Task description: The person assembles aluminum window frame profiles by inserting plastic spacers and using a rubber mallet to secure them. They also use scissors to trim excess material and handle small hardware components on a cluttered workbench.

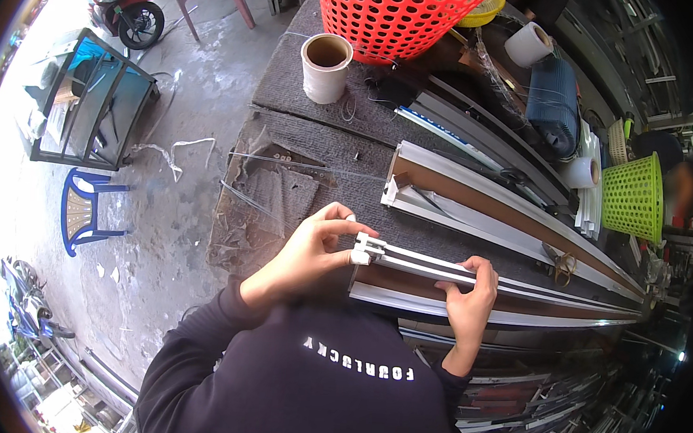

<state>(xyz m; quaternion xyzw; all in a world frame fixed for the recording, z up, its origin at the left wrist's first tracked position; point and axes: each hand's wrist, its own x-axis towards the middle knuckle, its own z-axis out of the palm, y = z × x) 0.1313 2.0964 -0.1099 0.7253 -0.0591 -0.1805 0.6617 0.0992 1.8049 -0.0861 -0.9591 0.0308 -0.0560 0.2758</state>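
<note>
Your left hand (309, 244) pinches the end piece (367, 247) between thumb and fingers; your right hand (468, 299) clasps the rail (419, 268), right of that pinch. Best hold both steady, level and in line.

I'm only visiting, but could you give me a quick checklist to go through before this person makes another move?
1. Left hand gripping the white end piece: ok, fingers and thumb are on it.
2. Right hand supporting the white strips: ok, it holds them further along.
3. End piece seated flush: cannot tell, the joint is too small and partly covered.
4. Scissors away from both hands: ok, they lie beyond the right hand.
5. Worktop covering neat: not ok, it looks torn and rumpled.
</note>
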